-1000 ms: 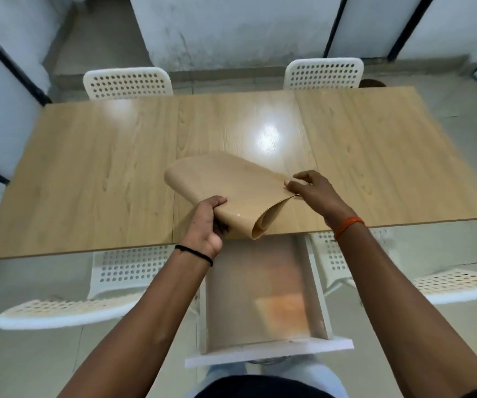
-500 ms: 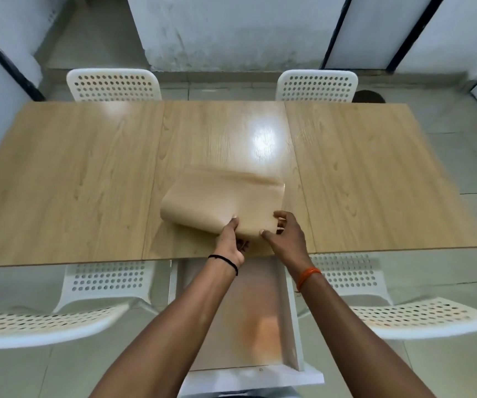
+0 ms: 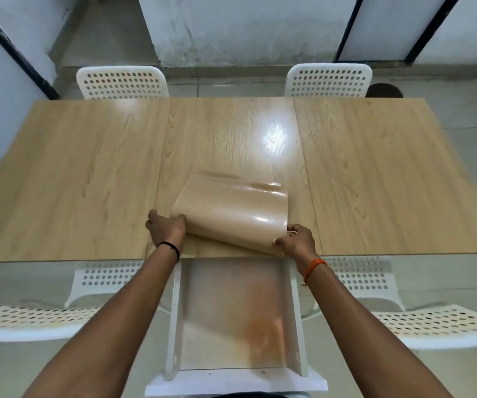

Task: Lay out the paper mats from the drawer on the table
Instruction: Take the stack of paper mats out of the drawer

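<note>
Pale walls and dark door frames ring a tiled floor, and across the middle runs the long wooden bench (image 3: 87, 173), bare apart from what the hands are working on. White perforated chairs sit round it: two at the far edge of the bench, one far left (image 3: 121, 81) and one far right (image 3: 329, 80), with two more tucked at the near edge. Below the near edge of the bench the white drawer (image 3: 174, 326) hangs open, its bottom blurred and tan; whether more mats lie in there I cannot tell.

Now the action. The curled bundle of paper mats (image 3: 231, 214) sits near the bench's near edge, just above the drawer, glossy side up and arched like a half-open roll. A second ago that bundle was held up off the bench with the hands close together; half a second ago it came down, both hands pinching near its middle. Now the hands have spread to the two near corners and the sheet is opening wider.

The left hand (image 3: 165, 229) presses at the roll's left near corner, its grip closed on the edge there. The right hand (image 3: 297, 242) pinches the right near corner, fingers tight on the sheet.

My read: the mats are out of the drawer and landed, but still curled and stacked. Flattening and separating them looks like the job ahead.
</note>
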